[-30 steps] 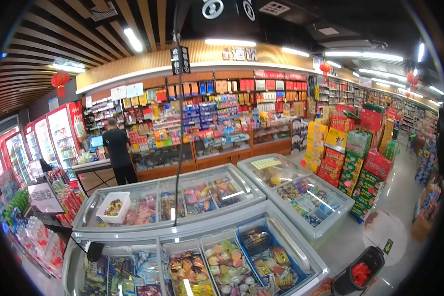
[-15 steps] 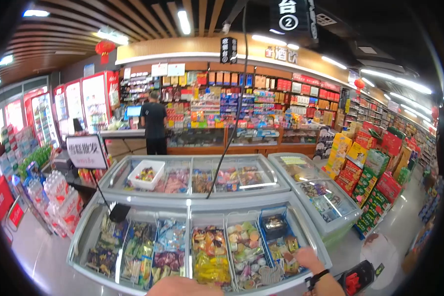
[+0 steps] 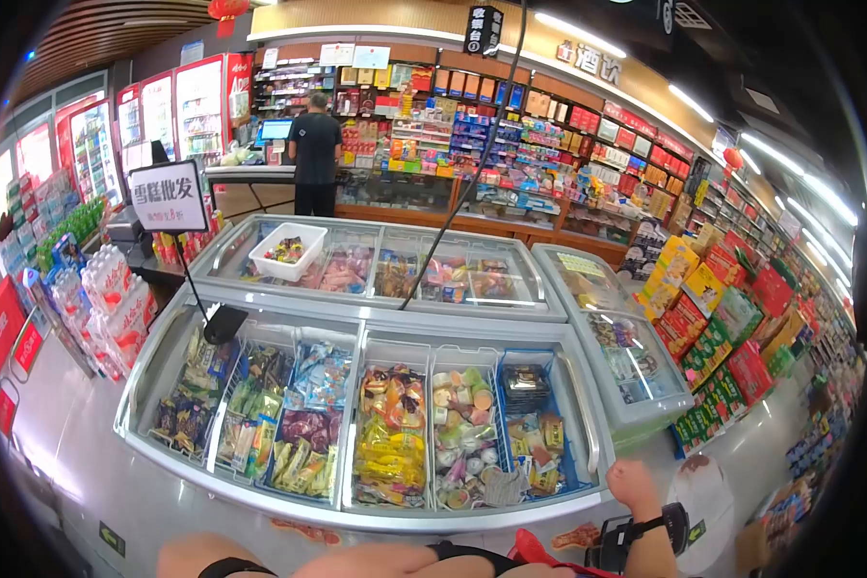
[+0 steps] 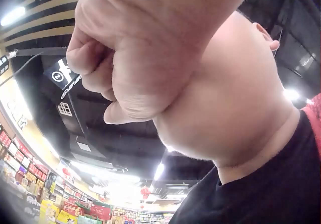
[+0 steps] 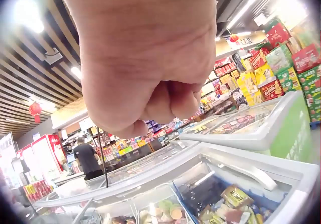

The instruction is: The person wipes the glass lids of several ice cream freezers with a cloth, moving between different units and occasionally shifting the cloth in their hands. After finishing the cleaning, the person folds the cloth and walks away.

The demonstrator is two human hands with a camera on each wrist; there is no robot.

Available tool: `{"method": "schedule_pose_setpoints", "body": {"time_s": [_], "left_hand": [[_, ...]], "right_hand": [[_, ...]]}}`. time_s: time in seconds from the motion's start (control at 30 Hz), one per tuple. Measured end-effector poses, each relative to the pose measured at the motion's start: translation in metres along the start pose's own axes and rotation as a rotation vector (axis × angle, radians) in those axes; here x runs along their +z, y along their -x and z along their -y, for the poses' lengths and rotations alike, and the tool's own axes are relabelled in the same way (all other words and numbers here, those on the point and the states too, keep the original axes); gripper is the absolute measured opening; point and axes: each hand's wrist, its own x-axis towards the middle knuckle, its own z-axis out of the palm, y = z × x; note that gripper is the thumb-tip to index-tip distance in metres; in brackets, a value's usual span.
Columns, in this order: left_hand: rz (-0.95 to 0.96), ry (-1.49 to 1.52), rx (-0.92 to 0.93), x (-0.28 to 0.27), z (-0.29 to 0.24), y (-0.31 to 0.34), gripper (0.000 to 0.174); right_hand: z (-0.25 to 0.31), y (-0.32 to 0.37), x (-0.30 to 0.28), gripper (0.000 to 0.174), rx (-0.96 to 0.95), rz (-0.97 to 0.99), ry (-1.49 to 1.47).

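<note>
My right hand (image 3: 631,484) is raised beside the front right corner of a glass-topped chest freezer (image 3: 356,518), its fingers curled in, with nothing seen in them. In the right wrist view the curled fingers (image 5: 173,106) hang over the same freezer. My left hand (image 4: 140,53) has its fingers bent toward the palm and appears in front of a person's chin and neck; no object shows in it. Under the freezer glass lie yellow packs (image 3: 390,453), blue packs (image 3: 320,374) and a blue basket (image 3: 570,472) of wrapped items.
Behind stands a second chest freezer (image 3: 511,306) with a white tub (image 3: 308,262) on it. A sign (image 3: 168,196) rises at the left. Stacked boxes (image 3: 713,337) stand right, bottle packs (image 3: 116,308) left. A person (image 3: 316,154) stands at the counter.
The head view has tilted down and turned left. Both hands have come into view, and the right one has shifted from over the freezer's right end to beside its corner.
</note>
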Motion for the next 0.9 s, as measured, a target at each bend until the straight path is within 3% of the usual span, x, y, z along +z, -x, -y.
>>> {"method": "schedule_pose_setpoints", "body": {"time_s": [0.17,0.37,0.4,0.5,0.57,0.6,0.73,0.83,0.9], "left_hand": [[0.03,-0.229,-0.06,0.012,-0.02,-0.026,0.005],[0.191,-0.412,0.043,0.042,-0.03,-0.04,0.029],[0.309,-0.435,0.077,0.04,-0.033,-0.041,0.03],[0.369,-0.197,-0.075,0.03,-0.031,-0.053,0.016],[0.271,-0.211,-0.123,0.043,-0.034,-0.042,0.008],[0.224,-0.177,-0.161,0.05,-0.037,-0.037,0.007],[0.492,-0.001,-0.161,0.037,-0.029,-0.058,0.015],[0.692,0.032,-0.207,0.03,-0.024,-0.093,0.019],[0.651,-0.014,-0.166,0.035,-0.026,-0.101,0.027]], "right_hand": [[0.006,-0.006,0.026,0.031,-0.105,0.1,-0.033],[0.026,-0.026,0.052,0.038,-0.203,0.126,-0.057],[0.03,-0.028,0.055,0.039,-0.205,0.139,-0.057],[0.027,-0.026,0.076,0.035,-0.259,0.167,0.017],[0.014,-0.029,0.083,0.033,-0.349,0.22,0.013],[0.017,-0.027,0.082,0.03,-0.307,0.249,0.029],[-0.007,-0.021,0.098,0.024,-0.313,0.28,0.044],[0.013,-0.028,0.098,0.025,-0.332,0.302,-0.002],[0.007,-0.035,0.105,0.027,-0.375,0.335,-0.005]]}}
